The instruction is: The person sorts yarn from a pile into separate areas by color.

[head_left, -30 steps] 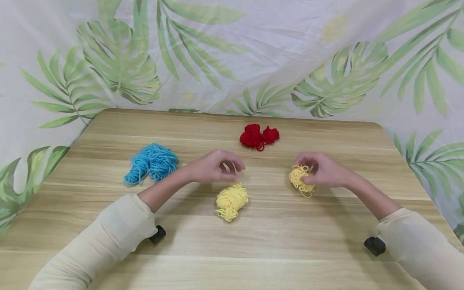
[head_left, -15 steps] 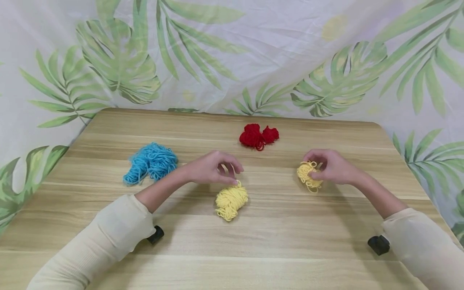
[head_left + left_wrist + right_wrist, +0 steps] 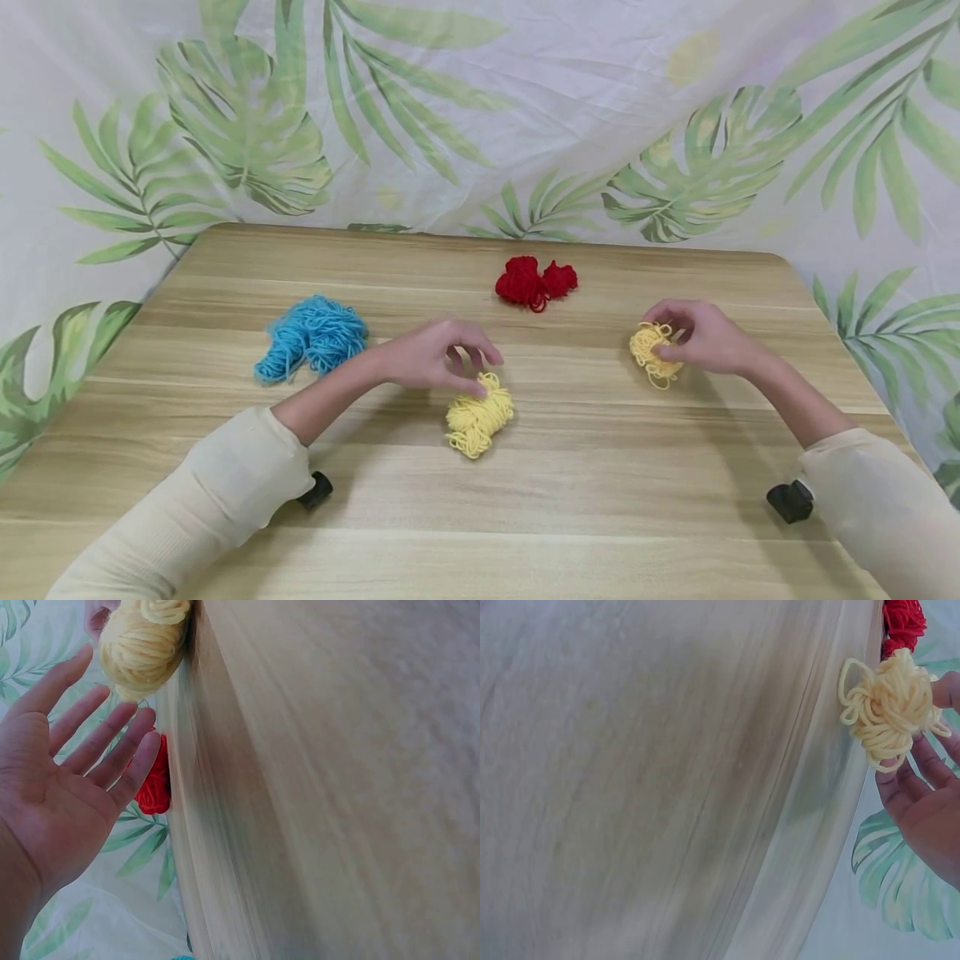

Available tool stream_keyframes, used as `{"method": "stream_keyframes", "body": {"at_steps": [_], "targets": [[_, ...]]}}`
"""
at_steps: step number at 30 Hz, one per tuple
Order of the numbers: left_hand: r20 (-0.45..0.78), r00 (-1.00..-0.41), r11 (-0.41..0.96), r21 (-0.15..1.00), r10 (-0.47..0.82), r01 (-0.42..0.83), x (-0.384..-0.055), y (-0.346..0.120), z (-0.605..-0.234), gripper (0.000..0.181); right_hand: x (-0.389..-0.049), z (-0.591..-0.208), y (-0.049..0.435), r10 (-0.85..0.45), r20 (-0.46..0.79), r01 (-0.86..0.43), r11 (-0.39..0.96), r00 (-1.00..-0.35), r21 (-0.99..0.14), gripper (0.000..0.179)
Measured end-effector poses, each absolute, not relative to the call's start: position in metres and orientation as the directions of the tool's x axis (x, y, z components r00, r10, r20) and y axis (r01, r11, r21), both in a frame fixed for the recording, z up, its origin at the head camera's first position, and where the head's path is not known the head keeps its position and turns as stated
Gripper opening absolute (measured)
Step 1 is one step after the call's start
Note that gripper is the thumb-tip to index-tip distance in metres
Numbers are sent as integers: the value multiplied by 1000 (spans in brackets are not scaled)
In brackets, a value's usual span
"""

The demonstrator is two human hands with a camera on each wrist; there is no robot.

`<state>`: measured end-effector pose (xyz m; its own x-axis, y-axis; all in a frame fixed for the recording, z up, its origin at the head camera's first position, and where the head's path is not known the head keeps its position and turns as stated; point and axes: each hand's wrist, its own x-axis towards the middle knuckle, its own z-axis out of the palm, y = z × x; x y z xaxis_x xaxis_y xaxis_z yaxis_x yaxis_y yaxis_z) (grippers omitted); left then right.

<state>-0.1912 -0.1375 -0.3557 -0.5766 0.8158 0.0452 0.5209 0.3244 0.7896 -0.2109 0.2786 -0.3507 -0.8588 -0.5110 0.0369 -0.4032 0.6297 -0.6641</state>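
Observation:
My left hand [image 3: 438,354] hovers at the upper edge of a pale yellow yarn bundle [image 3: 480,421] lying mid-table. Its fingers are relaxed and spread, as the left wrist view shows, with the bundle [image 3: 142,649] beyond the fingertips and nothing gripped. Farther right, my right hand [image 3: 701,337] holds a smaller, looser yellow yarn ball [image 3: 652,354] between thumb and fingers. In the right wrist view, loops stick out from this ball [image 3: 891,711], and the fingers curl around its side.
Blue yarn [image 3: 315,337] lies at the left beside my left forearm. Red yarn [image 3: 525,282], in two joined clumps, sits near the back edge of the wooden table [image 3: 570,500]. A leaf-patterned cloth [image 3: 450,108] hangs behind. Black wrist pieces [image 3: 790,502] show below the sleeves.
My right hand has carried the small yellow yarn ball right and slightly toward the back. My left hand has dipped slightly toward the yellow bundle, which stays in place.

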Motion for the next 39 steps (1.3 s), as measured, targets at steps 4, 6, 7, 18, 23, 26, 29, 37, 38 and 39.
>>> {"method": "stream_keyframes", "body": {"at_steps": [4,6,7,18,23,26,29,37,38,39], "targets": [[24,-552,321,792,834,520,-190,-139,-356,42,-212,-351,282,-491,49,-396,636,-870,-663,30],[15,-540,312,802,841,509,-189,-139,-356,43,-213,-350,285,-479,45,-385,642,-877,-663,30],[9,-535,309,808,845,502,-189,-139,-356,44,-213,-350,286,-474,42,-379,645,-880,-664,30],[-48,-508,333,807,860,487,-190,-142,-356,53,-222,-355,299,-452,82,-399,670,-888,-626,31],[-69,-486,334,809,871,484,-190,-141,-355,56,-226,-354,303,-433,81,-388,691,-898,-609,32],[-86,-473,335,815,877,473,-191,-141,-355,59,-227,-355,307,-406,69,-362,708,-911,-606,33],[-99,-460,337,816,882,470,-191,-141,-356,62,-228,-355,310,-382,64,-341,721,-922,-604,35],[-133,-453,363,804,881,471,-190,-141,-357,61,-231,-355,319,-324,63,-296,748,-944,-594,38],[-135,-452,364,804,882,470,-190,-141,-357,60,-231,-355,320,-314,58,-286,753,-948,-592,38],[-138,-452,368,801,881,472,-190,-141,-358,59,-231,-355,322,-304,52,-275,760,-951,-588,38]]}}
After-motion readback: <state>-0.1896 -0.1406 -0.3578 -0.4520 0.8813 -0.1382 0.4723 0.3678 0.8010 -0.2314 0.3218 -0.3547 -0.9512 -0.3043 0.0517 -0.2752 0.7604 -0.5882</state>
